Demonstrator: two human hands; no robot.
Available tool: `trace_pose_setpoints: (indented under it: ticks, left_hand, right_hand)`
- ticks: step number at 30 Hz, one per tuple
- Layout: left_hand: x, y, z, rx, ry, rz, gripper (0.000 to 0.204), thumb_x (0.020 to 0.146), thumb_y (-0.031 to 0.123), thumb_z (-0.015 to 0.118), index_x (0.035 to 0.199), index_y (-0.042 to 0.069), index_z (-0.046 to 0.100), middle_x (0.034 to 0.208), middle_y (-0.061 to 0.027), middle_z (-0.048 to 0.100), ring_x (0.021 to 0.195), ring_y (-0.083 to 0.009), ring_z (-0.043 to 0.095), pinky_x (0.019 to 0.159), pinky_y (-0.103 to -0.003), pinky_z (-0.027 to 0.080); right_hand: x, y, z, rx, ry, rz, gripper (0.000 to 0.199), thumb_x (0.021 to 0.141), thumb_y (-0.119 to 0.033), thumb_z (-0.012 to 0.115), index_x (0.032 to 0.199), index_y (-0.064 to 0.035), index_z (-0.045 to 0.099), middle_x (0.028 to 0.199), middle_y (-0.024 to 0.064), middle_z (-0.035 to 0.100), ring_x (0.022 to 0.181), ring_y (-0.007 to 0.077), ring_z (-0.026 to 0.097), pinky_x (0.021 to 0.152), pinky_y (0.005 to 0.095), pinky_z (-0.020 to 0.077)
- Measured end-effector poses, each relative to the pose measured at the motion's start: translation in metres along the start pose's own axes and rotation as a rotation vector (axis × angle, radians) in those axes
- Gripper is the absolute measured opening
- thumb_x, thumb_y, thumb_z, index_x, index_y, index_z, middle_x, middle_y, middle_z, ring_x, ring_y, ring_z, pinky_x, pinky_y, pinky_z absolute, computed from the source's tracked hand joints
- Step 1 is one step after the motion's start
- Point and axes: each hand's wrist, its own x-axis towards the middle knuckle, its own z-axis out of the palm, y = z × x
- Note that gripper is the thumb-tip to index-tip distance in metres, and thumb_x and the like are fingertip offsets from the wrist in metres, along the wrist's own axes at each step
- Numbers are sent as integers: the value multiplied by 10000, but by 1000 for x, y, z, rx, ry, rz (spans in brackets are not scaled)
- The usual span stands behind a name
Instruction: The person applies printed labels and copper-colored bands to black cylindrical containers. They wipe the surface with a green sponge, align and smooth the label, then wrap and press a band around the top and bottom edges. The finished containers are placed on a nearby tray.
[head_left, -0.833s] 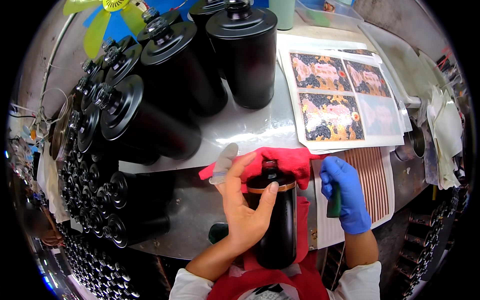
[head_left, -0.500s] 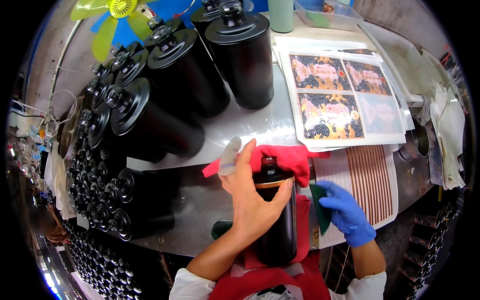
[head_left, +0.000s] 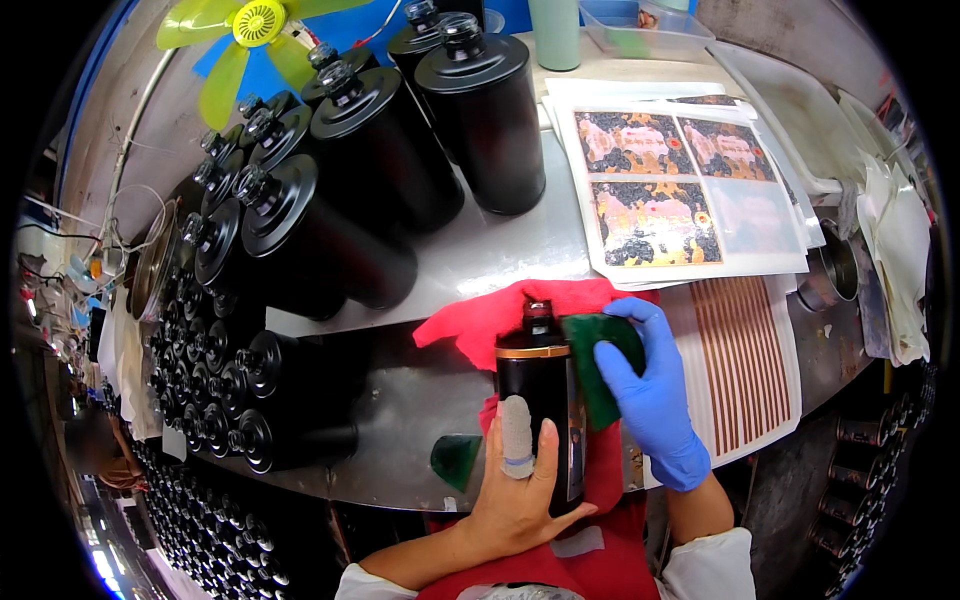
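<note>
Resting at the middle of the near edge of the table, a dark bottle is turned with its neck toward the far edge, and a copper-coloured band is wrapped around it just below the shoulder. Its lower left side is grasped by the bare left hand — the fingers and thumb are closed on the body, and one finger is covered by a grey sleeve. By the blue-gloved right hand, a flat green piece is pinched between thumb and fingers and held at the bottle's right side, near the shoulder; whether the two are touching cannot be told.

Behind the bottle's neck, a red cloth is spread. A second green piece is seen near the front edge, left of the bottle. To the right of the glove, a sheet with brown stripes is laid, partly covered at its far end by a stack of printed sheets. Toward the far left corner, tall black bottles are grouped, with a yellow-green fan seen beyond them. Along the right edge, a white tray and a metal cup are placed — both well apart from the hands.
</note>
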Motion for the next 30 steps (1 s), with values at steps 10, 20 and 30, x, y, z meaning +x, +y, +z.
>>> trace_pose_setpoints:
  ticks: [10,20,30]
  left_hand:
    - [39,-21,-30,-408,354,-391,671,850,202,589,1371,-53,253,1389,-202,320,1295,-277,287,1062,-353,200]
    - [92,-39,-21,-716,378,-317,671,845,73,577,1409,17,217,1381,-148,318,1244,-219,359,1028,-329,281]
    - [95,-42,-25,-942,342,-353,701,831,-30,530,1426,16,163,1354,-150,354,1189,-194,432,990,-339,360]
  right_hand:
    - [-8,-6,-21,126,85,124,346,819,6,578,1147,-49,480,1070,52,519,941,100,518,787,227,449]
    - [-9,4,-21,127,67,176,343,819,16,570,1144,-58,491,1004,37,548,847,75,537,723,210,459]
    - [-3,9,-25,144,69,188,343,818,22,568,1143,-56,491,999,34,550,834,72,540,701,202,457]
